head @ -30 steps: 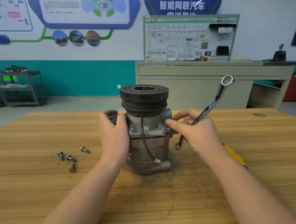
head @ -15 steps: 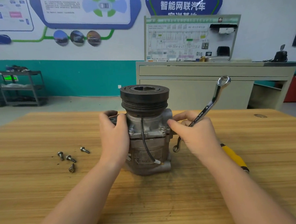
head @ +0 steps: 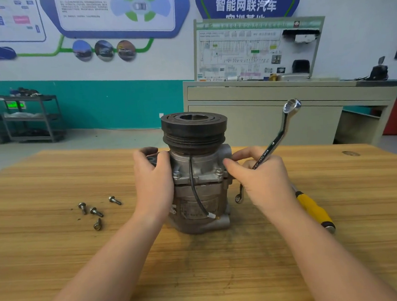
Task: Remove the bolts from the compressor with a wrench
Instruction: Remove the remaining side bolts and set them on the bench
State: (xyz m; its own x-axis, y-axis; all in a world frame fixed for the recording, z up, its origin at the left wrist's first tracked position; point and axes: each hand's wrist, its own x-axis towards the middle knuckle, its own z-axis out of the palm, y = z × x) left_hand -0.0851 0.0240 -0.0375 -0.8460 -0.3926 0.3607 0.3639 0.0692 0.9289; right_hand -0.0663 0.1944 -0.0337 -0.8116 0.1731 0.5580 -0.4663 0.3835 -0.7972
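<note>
The grey metal compressor (head: 198,174) stands upright on the wooden table (head: 58,242), its black pulley on top. Two bolts show on its front flange, one at the left (head: 176,174) and one at the right (head: 218,171). My left hand (head: 154,184) grips the compressor's left side. My right hand (head: 263,181) holds a silver ring wrench (head: 277,139) across the palm, its upper ring end pointing up and right. The thumb and forefinger of that hand touch the compressor's right flange.
Several loose bolts (head: 96,211) lie on the table left of the compressor. A yellow-handled tool (head: 314,210) lies on the table behind my right forearm. A grey cabinet (head: 260,113) and a metal shelf rack (head: 30,117) stand beyond the table.
My right hand has moved left to the compressor's right flange, and the wrench's upper end has swung slightly left and lower. My left hand and the compressor have stayed put.
</note>
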